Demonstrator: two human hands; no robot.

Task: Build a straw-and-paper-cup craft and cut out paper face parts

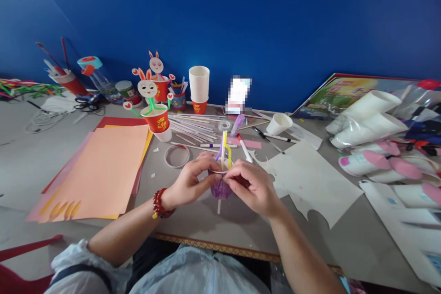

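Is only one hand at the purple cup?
No, the left hand and the right hand are both at the purple cup, near its top.

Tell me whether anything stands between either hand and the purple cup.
Nothing visible does. The left hand and right hand both touch the purple cup near its rim. The yellow straw rises from the cup's opening, beyond where the hands meet the cup, blocking neither.

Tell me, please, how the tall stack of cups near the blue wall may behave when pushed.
The stack would probably tip easily, since it is tall and narrows toward its red bottom cup. It is likely light, as it looks like paper. Once fallen, it might roll, because its sides are round.
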